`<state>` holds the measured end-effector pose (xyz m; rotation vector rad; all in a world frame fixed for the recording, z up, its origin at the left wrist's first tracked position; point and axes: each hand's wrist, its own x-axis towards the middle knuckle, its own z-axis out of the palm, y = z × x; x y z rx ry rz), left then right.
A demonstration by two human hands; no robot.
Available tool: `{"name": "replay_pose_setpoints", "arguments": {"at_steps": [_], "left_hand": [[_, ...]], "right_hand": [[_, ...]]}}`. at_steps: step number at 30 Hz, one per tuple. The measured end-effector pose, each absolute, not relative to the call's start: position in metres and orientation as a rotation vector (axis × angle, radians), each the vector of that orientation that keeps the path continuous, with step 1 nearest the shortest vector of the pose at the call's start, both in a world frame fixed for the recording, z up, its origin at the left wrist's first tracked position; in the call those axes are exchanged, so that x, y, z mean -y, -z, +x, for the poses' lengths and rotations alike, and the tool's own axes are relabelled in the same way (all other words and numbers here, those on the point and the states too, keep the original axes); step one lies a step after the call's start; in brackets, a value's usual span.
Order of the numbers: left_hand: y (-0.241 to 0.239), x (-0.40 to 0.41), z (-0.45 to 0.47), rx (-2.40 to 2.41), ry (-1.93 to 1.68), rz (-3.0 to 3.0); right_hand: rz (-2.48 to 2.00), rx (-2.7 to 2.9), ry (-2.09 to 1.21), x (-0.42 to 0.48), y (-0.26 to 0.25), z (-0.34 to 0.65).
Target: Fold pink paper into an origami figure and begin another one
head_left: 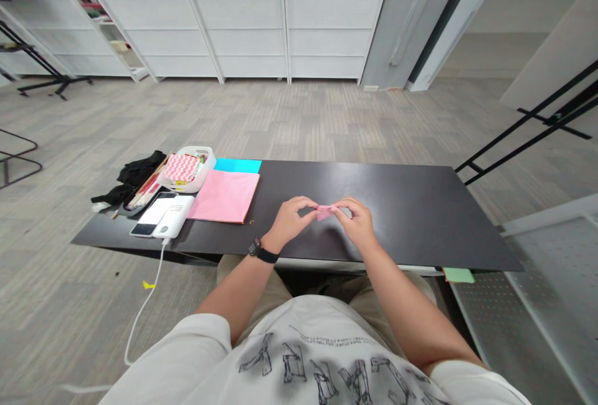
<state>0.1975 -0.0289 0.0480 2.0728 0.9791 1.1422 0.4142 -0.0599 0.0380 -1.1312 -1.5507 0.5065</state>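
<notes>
A small folded piece of pink paper is held just above the dark table, between both hands. My left hand pinches its left end between thumb and fingers, and a black watch sits on that wrist. At the right end, my right hand grips the paper in the same way. The fold details are too small to make out. Left of my left hand lies a stack of pink paper sheets, with blue paper showing behind it.
Further left are a white basket with a pink zigzag-patterned item, a phone, a white power bank with a cable hanging off the front edge, and black cloth. Green paper sticks out below the table's right front edge.
</notes>
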Motion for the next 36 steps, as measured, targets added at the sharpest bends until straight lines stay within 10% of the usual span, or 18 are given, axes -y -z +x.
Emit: {"name": "replay_pose_setpoints", "arguments": {"at_steps": [15, 22, 36], "left_hand": [[-0.065, 0.034, 0.196, -1.048, -0.904, 2.646], [-0.046, 0.030, 0.174, -1.316, -1.438, 2.067], [-0.011, 0.038, 0.206, -1.040, -1.105, 1.799]], "right_hand": [[-1.189, 1.898, -0.246, 0.065, -0.031, 0.424], [-1.270, 1.216, -0.718, 0.058, -0.004, 0.433], [-1.190, 1.238, -1.072, 0.069, 0.010, 0.395]]}}
